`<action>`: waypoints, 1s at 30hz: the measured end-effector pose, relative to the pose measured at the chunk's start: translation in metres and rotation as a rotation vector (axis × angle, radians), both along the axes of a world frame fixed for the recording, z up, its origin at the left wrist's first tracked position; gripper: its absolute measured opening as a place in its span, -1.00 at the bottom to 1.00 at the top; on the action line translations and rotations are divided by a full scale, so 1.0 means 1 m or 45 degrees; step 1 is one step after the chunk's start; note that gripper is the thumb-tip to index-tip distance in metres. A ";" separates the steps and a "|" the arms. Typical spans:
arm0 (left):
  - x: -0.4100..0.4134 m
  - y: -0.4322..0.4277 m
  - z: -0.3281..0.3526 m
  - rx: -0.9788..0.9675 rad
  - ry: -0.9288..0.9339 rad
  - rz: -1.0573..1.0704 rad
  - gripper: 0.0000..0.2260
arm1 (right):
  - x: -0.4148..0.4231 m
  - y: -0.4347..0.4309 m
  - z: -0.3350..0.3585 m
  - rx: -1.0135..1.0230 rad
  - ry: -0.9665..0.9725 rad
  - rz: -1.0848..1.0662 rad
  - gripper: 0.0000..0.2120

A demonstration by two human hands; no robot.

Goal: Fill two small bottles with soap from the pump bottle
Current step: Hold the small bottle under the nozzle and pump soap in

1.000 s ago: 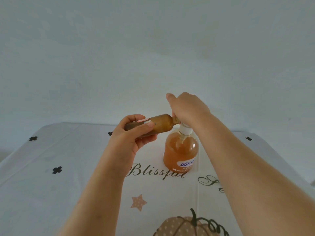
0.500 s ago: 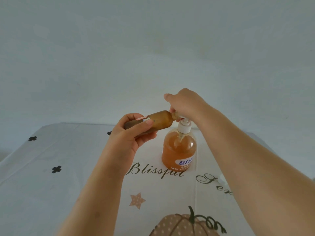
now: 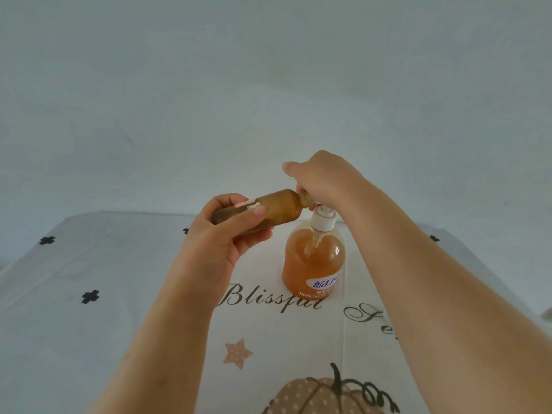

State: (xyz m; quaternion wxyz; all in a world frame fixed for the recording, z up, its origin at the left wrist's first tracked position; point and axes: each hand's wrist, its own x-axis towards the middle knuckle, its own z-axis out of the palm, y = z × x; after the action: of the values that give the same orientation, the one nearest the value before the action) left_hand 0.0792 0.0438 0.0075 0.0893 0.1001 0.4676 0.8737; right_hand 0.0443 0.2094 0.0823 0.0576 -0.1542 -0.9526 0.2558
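Head view: the pump bottle (image 3: pixel 313 264) stands upright on the worktop (image 3: pixel 89 264) and is mostly full of orange soap. The right hand (image 3: pixel 325 180) sits on top of it, fingers curled down over the pump head, which is hidden beneath them. Only the white collar (image 3: pixel 322 221) shows below the hand.

Just left of the pump bottle's top, the left hand (image 3: pixel 227 234) grips a small bottle (image 3: pixel 280 209) of amber plastic, thumb across its front and fingers wrapped beneath. It lies almost level in the air, with its neck against the underside of the right hand, where the spout should be.

My judgement is that filling of this small bottle is under way. Its tinted wall makes the soap level hard to read, so I cannot say how full it is. No second small bottle is in view, so whether one is already filled cannot be told. Capping this one and dealing with the other may both remain.

Writing: the label (image 3: pixel 324 283) low on the pump bottle's front carries blue Chinese characters on a white patch, partly turned away, and the small print below is too fine to read. A pale strip on the small bottle shows no legible text. In front of the pump bottle the cloth reads "Blissful" (image 3: pixel 268 297) in script, with a second word to the right cut off by the right forearm after "Fe". Nearer the camera are a printed star (image 3: pixel 238 352) and a pumpkin (image 3: pixel 322 395).
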 end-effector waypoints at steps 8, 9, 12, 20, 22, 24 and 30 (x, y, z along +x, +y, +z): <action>-0.001 0.002 -0.003 -0.026 -0.015 0.026 -0.73 | -0.001 0.001 -0.009 0.014 0.029 0.007 -0.62; -0.001 0.002 -0.003 -0.028 -0.016 0.027 -0.72 | 0.000 0.001 -0.008 0.011 0.029 0.009 -0.62; 0.000 0.002 -0.002 -0.026 -0.027 0.037 -0.69 | 0.001 -0.001 -0.008 0.010 0.020 0.006 -0.64; 0.005 0.000 0.003 0.014 -0.003 0.008 -0.70 | 0.009 -0.008 0.011 0.056 0.005 -0.027 -0.69; 0.005 0.000 0.005 0.017 0.001 0.005 -0.66 | 0.009 -0.009 0.013 0.054 0.004 -0.038 -0.67; 0.006 0.000 0.005 0.014 -0.001 -0.001 -0.65 | 0.008 -0.009 0.011 0.012 0.008 -0.047 -0.67; 0.005 0.002 0.004 0.020 -0.031 -0.006 -0.64 | 0.006 -0.007 0.009 -0.022 -0.036 -0.022 -0.70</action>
State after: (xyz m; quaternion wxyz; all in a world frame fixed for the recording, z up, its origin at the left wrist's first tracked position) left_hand 0.0844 0.0454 0.0118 0.0964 0.0912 0.4592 0.8783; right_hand 0.0503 0.2025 0.0918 0.0450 -0.1665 -0.9497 0.2615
